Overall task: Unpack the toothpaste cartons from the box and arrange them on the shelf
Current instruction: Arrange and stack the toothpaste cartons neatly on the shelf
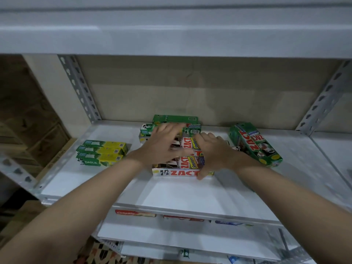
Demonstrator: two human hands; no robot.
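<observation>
Red-and-white Zact Smokers cartons lie stacked in the middle of the white shelf. My left hand lies flat on top of the stack with fingers spread. At the stack's right end my right hand holds on, thumb down against the front carton. Behind them sits a pile of green cartons. A green Zact pack lies angled to the right. Green-and-yellow Darlie cartons are stacked at the left. No box is in view.
Perforated metal uprights frame the shelf at both back corners. Brown cardboard lines the back. The lower shelf holds Colgate cartons. Another shelf board hangs overhead.
</observation>
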